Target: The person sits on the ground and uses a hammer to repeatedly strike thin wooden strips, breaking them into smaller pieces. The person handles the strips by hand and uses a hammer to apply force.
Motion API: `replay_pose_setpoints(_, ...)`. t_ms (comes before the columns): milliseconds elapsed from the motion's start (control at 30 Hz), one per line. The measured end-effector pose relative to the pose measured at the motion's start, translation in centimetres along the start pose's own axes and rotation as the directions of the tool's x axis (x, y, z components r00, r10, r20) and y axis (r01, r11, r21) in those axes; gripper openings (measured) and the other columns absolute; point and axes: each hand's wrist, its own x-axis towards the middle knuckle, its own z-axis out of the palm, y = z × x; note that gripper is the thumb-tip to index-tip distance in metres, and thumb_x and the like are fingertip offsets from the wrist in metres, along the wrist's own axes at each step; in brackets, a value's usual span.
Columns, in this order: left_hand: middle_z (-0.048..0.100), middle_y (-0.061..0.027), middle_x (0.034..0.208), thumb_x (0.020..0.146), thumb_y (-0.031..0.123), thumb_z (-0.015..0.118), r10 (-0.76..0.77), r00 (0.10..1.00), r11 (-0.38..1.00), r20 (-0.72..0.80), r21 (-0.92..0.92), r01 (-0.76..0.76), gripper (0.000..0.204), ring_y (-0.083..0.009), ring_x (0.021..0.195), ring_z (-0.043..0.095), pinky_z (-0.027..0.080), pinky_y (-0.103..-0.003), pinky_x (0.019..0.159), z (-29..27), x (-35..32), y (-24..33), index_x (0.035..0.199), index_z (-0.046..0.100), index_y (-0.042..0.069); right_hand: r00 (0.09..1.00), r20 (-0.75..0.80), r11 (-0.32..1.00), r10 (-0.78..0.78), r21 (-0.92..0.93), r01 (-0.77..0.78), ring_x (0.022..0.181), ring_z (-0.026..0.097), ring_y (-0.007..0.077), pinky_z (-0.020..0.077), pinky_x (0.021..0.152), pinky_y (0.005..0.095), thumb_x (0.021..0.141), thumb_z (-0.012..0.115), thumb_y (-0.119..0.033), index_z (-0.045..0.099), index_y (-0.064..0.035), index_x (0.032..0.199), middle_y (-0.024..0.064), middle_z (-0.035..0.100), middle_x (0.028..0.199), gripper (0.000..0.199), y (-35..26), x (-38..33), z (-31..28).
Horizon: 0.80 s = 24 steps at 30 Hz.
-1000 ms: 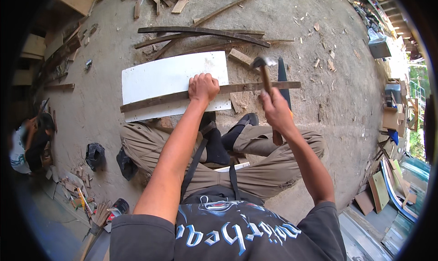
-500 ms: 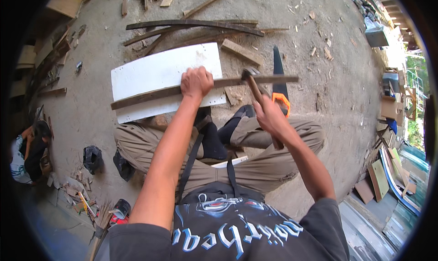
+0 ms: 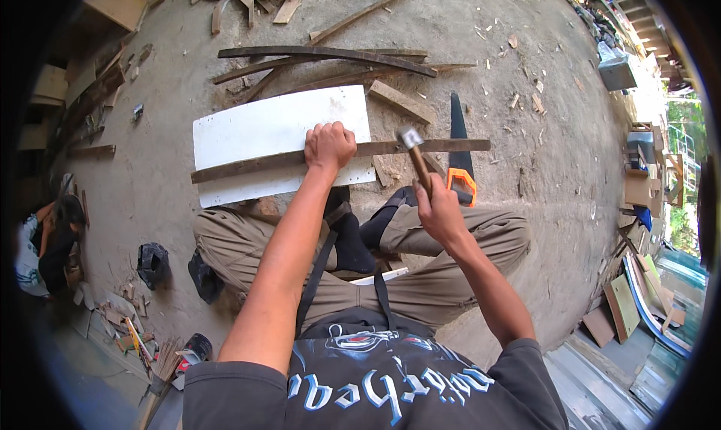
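My left hand (image 3: pixel 330 146) is closed around a long, narrow wooden strip (image 3: pixel 255 163), which crosses a white board (image 3: pixel 278 122) in front of my folded legs. The strip's right end reaches past the board and over the blade of a handsaw (image 3: pixel 460 126) with an orange and black handle. In my right hand (image 3: pixel 441 211) is a hammer (image 3: pixel 419 163), its fingers wrapped round the wooden handle. The metal head shows near the strip's overhanging part; whether it touches the wood, I cannot tell.
Beyond the board lie several dark wooden strips (image 3: pixel 323 52) and a short wood block (image 3: pixel 402 102). Black plastic bags (image 3: pixel 153 263) sit left of my legs. Another person (image 3: pixel 52 242) is at the far left. Boards and sheets (image 3: pixel 622 295) lean at the right.
The hammer's head has tilted, and its handle end below my right hand no longer shows. My left hand keeps its hold on the strip. The whole scene sits slightly lower in view.
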Motion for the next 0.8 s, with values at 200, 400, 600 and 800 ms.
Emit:
replay_pose_setpoints(200,0.071,-0.0173,0.088,0.085,0.023,0.055,0.032,0.998,0.999,-0.045,-0.020,-0.033,0.025,-0.0326,0.087,0.066,0.046,-0.045,0.083,-0.3,-0.3,-0.1,0.079,0.071,0.005,0.945,-0.177,0.947,-0.275,0.122,0.298,0.065,0.064,0.0455,0.0468,0.056,0.0493,0.097,0.057,-0.009,0.048,0.0006,0.109,0.0229,0.063,0.072,0.017,-1.8,-0.8,0.7)
replay_pose_setpoints(400,0.069,-0.0166,0.089,0.084,0.023,0.055,0.039,0.999,0.999,0.001,-0.035,-0.039,0.023,-0.0322,0.087,0.066,0.044,-0.044,0.085,-0.1,-0.8,0.2,0.082,0.071,0.006,0.997,-0.025,0.997,-0.072,-0.041,0.071,0.071,0.063,0.0494,0.0463,0.059,0.0528,0.098,0.058,-0.012,0.049,-0.0005,0.107,0.0270,0.063,0.073,0.017,3.6,-1.5,3.3)
replay_pose_setpoints(600,0.070,-0.0170,0.088,0.085,0.025,0.056,0.013,1.000,0.997,0.028,-0.071,-0.011,0.025,-0.0340,0.084,0.067,0.044,-0.044,0.083,-0.4,0.5,-0.1,0.080,0.070,0.004,0.986,-0.152,0.988,-0.074,0.124,0.093,0.068,0.065,0.0424,0.0475,0.059,0.0456,0.099,0.058,-0.012,0.054,-0.0006,0.106,0.0229,0.063,0.072,0.014,2.6,-1.8,4.0)
replay_pose_setpoints(800,0.071,-0.0174,0.089,0.084,0.023,0.055,-0.003,0.998,0.998,0.058,-0.058,0.007,0.025,-0.0325,0.086,0.067,0.043,-0.042,0.085,-0.9,0.4,0.1,0.082,0.072,0.005,0.984,-0.172,0.979,0.043,0.204,-0.008,0.057,0.056,0.0212,0.0425,0.053,0.0366,0.100,0.059,-0.014,0.055,-0.0014,0.101,0.0125,0.055,0.065,0.013,-1.7,-2.3,1.6)
